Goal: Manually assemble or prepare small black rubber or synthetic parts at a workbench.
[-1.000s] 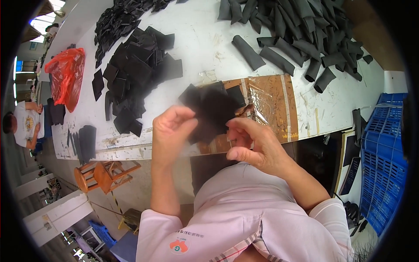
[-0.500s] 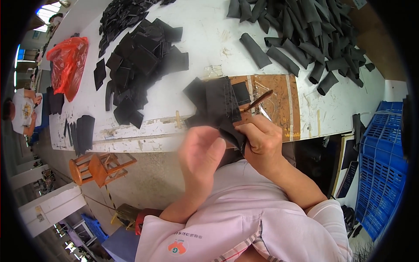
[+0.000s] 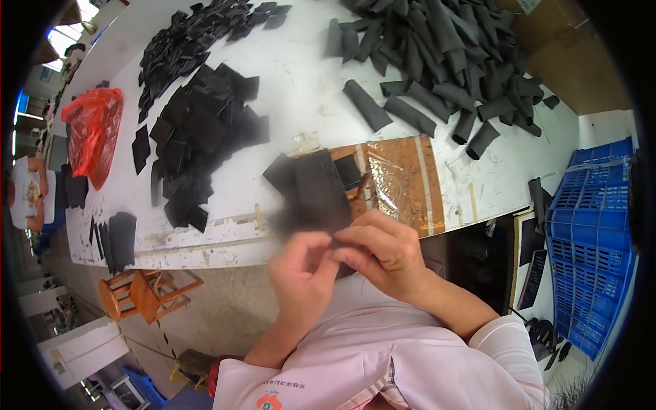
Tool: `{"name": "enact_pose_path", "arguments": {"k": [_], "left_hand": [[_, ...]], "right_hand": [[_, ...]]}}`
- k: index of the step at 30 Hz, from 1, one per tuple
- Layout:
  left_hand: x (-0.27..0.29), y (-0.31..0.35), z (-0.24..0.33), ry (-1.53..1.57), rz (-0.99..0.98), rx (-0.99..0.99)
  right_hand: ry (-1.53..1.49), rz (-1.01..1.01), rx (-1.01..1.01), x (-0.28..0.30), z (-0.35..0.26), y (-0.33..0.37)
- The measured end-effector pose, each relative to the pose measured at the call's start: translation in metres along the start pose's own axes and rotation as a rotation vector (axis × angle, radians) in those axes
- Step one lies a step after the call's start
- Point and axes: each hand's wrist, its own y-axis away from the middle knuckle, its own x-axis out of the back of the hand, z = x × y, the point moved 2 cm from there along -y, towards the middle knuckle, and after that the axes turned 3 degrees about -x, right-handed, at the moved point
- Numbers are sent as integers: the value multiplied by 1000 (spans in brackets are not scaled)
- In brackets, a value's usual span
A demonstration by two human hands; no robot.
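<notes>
The black piece [image 3: 318,183] lies at the bench's [image 3: 294,89] near edge, partly over the brown board [image 3: 429,198], its near end running toward the hands. The right hand [image 3: 384,256] has thumb and forefinger pressed together, apparently on a dark bit of that end. The left hand [image 3: 301,277] meets it just in front of the bench edge, fingers curled; it is blurred, so I cannot tell whether they pinch anything.

The piece looks light, soft and thin, more likely to fold or slide than to break. It should be best held by its near edge, fingertip to thumb, with the other hand keeping the layers flat; a hold in the middle would probably crease it.

Left of the board sit flat pieces [image 3: 205,130], with smaller pieces [image 3: 191,51] toward the far edge. Tubes [image 3: 447,51] heap by the far right corner, strips [image 3: 121,239] lie at the near left corner, and a red bag [image 3: 94,140] rests along the left edge.
</notes>
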Motion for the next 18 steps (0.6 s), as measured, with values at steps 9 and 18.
{"name": "enact_pose_path", "arguments": {"k": [9, 18], "left_hand": [[0, -13, -8, 473, 108, 274], [-5, -13, -18, 184, 90, 115]], "right_hand": [[262, 175, 92, -14, 18, -5], [-1420, -237, -820, -20, 28, 6]]}}
